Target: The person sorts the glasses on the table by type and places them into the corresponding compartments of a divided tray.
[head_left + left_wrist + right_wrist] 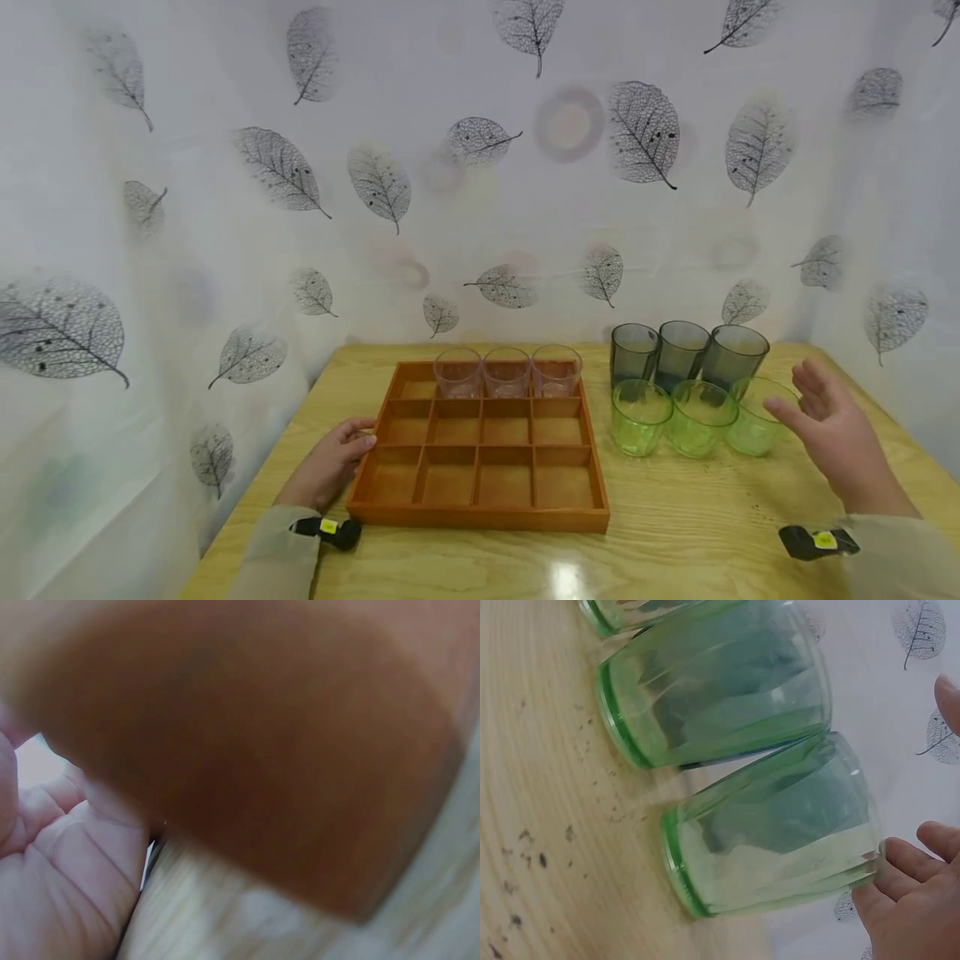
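Observation:
My left hand (330, 462) rests at the left side of a wooden compartment box (480, 518), its fingertips touching the edge. In the left wrist view the blurred box (247, 750) hides much, with the palm (75, 862) at the left. Three clear glasses (506, 375) stand in the box's back row. My right hand (840, 429) is held up at the rightmost green glass (753, 433), thumb and fingers apart. In the right wrist view the fingers (904, 862) reach the rim of that glass (772, 832); whether they touch it is unclear.
Two more green glasses (701, 425) stand left of the rightmost one. Behind them is a row of three dark grey glasses (682, 350). A leaf-patterned curtain (450, 208) hangs behind the wooden table (675, 542).

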Demonstrator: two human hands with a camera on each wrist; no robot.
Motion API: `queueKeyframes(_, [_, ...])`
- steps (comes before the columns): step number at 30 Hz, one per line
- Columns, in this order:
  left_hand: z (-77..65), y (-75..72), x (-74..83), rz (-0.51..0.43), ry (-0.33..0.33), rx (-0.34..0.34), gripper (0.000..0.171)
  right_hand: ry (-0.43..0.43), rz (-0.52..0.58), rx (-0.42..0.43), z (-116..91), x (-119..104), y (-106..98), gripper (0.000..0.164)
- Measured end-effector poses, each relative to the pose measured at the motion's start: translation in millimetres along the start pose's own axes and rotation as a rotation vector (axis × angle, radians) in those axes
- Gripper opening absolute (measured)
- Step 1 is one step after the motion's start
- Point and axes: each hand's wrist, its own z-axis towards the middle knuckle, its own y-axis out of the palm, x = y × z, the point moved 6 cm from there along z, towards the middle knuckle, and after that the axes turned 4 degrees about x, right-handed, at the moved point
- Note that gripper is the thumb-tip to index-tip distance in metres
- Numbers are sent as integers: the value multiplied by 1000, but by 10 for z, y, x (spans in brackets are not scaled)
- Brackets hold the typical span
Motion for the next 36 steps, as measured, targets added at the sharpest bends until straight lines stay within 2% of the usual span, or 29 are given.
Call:
queueKeyframes(13, [16, -10, -7, 1, 6, -11, 49, 7, -25, -50, 82, 248, 160, 92])
queueKeyframes(19, [17, -23, -7, 12, 1, -16, 52, 22, 8, -81, 77, 324, 237, 92])
queueKeyframes(36, [3, -7, 13, 7, 5, -16, 47, 2, -33, -42, 47, 344, 247, 91])
